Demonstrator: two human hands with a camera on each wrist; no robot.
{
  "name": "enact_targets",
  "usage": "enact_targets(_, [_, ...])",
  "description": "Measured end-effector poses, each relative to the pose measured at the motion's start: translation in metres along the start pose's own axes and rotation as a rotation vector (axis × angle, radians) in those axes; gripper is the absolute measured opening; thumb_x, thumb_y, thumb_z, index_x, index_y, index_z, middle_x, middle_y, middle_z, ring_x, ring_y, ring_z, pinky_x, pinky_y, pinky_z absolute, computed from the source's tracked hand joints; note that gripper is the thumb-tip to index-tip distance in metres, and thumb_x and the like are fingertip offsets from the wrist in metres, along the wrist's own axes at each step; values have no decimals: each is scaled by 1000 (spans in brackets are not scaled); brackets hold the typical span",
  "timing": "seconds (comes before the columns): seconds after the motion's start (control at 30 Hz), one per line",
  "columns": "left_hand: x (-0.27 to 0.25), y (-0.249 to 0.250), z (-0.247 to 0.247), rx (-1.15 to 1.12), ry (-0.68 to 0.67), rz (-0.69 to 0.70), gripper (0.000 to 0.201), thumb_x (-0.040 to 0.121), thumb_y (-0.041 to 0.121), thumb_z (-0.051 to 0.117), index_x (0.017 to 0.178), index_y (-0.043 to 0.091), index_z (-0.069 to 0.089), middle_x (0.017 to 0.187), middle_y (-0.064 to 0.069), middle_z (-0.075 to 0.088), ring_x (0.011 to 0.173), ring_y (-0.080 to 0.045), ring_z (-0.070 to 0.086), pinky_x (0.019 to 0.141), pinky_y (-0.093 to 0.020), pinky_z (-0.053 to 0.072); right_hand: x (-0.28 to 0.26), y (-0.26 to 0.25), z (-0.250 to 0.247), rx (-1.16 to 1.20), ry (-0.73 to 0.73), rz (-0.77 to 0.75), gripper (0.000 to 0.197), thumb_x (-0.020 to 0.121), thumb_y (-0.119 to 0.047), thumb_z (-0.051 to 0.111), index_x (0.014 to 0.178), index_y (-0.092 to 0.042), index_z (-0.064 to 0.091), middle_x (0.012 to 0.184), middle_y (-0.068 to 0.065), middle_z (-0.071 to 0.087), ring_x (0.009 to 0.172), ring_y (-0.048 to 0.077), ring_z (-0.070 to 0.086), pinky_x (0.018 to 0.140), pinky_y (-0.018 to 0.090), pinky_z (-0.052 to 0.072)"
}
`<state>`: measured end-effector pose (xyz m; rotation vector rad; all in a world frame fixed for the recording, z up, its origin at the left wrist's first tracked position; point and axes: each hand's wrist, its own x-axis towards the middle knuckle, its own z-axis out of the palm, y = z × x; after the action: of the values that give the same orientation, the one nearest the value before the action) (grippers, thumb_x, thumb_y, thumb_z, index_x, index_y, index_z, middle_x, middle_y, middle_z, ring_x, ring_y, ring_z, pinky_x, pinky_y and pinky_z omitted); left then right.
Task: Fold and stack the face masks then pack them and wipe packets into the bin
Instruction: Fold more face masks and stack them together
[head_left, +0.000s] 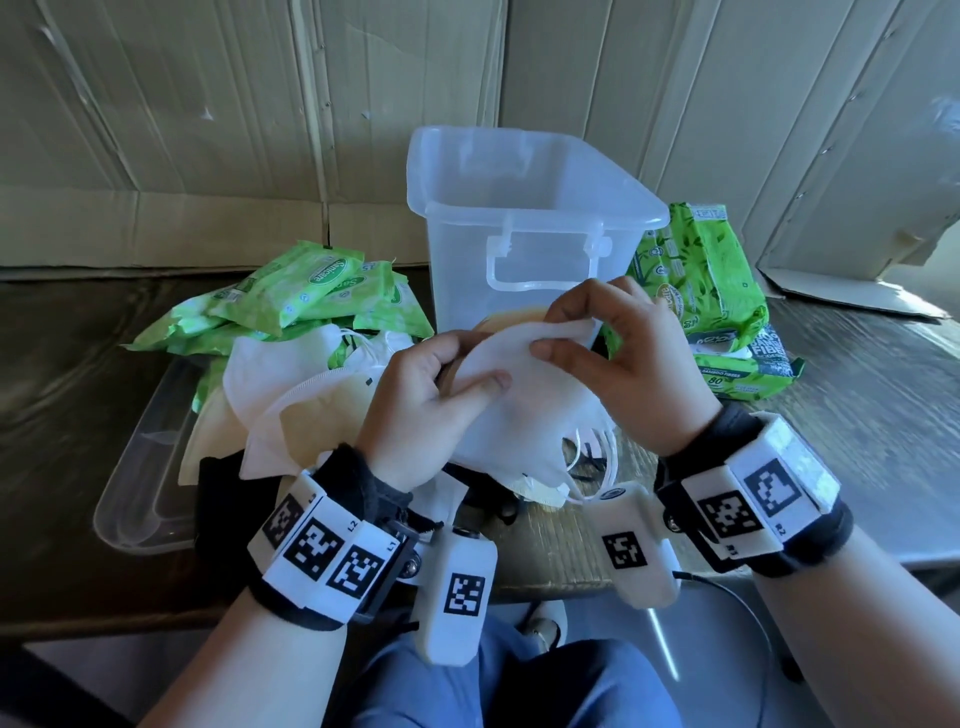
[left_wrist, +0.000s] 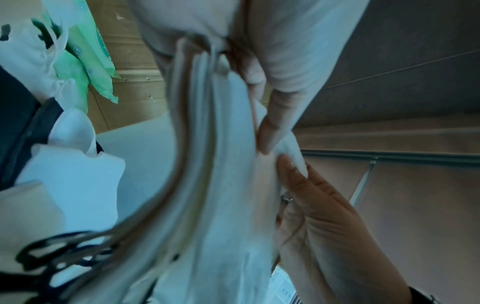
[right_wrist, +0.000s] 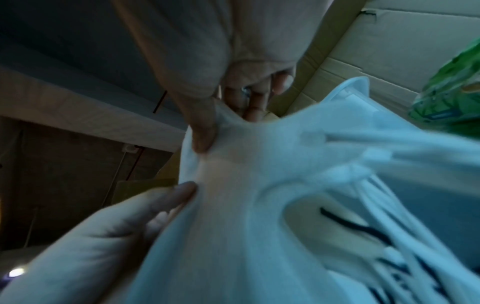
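Head view, hands: my left hand (head_left: 422, 400) and right hand (head_left: 626, 358) both pinch the upper edge of a white face mask (head_left: 524, 395), thumbs on top.
Mask: held above the counter (head_left: 852, 415), just in front of the bin (head_left: 524, 218); ear loops (head_left: 597, 457) hang toward me.
Left side: loose masks (head_left: 291, 405) on a clear lid (head_left: 150, 499), small wipe packets (head_left: 301, 296) behind.
Right side: big wipe packets (head_left: 701, 291) beside the bin; bare counter lies beyond them.

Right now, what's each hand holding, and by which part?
Both hold the same white folded fabric face mask: left hand grips its left edge, thumb on top; right hand pinches its upper edge.
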<state>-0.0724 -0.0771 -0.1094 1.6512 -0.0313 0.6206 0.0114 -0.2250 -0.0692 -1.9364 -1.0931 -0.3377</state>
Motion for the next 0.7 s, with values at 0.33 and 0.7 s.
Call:
enact_targets(0.33, [-6, 12, 7, -104, -107, -42, 36, 73, 9, 57, 105, 27, 60, 93, 12, 70, 90, -9, 64, 83, -23, 51, 1, 1, 5, 297, 17, 122, 43, 67, -34, 68, 100, -46, 43, 73, 9, 53, 66, 30, 53, 67, 49, 49])
enact_targets(0.7, [2, 15, 16, -284, 268, -65, 38, 84, 6, 64, 116, 23, 53, 75, 7, 66, 65, 0, 58, 70, -18, 45, -10, 3, 1, 455, -65, 283, 22, 76, -20, 70, 89, -4, 62, 90, 24, 68, 75, 16, 59, 68, 42, 51])
